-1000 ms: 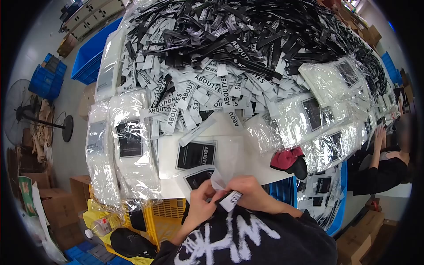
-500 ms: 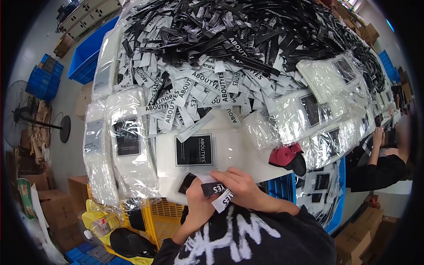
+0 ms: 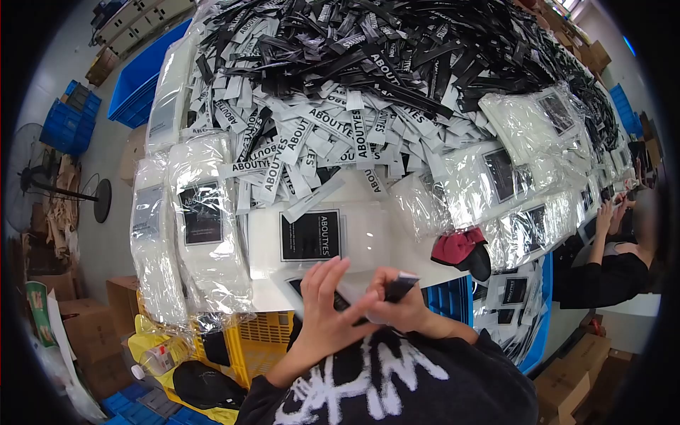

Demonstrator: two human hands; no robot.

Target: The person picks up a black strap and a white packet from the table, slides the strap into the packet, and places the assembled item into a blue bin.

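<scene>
My right hand (image 3: 398, 304) is closed on a black packet (image 3: 401, 285) whose end sticks up past the fingers. Just left of it, my left hand (image 3: 328, 312) has its fingers spread over a frosted bag with a black label (image 3: 297, 287), mostly hidden beneath the hand. Beyond my hands a stack of frosted bags (image 3: 365, 237) with a black ABOUTYES label lies flat on the white table (image 3: 273, 296). White packets (image 3: 312, 142) and black packets (image 3: 418, 42) are heaped behind the stack.
Clear-wrapped bundles stand at left (image 3: 205, 227) and right (image 3: 489, 180). A red and black cloth item (image 3: 460, 251) lies near the right edge. Below are a yellow crate (image 3: 262, 336), a bottle (image 3: 164, 356) and a blue bin (image 3: 538, 333). A co-worker (image 3: 613, 265) is at right.
My left hand has opened and spread its fingers. The black and white packets that both hands held have shifted; a black one now shows upright in my right hand, and the white one is out of sight.
</scene>
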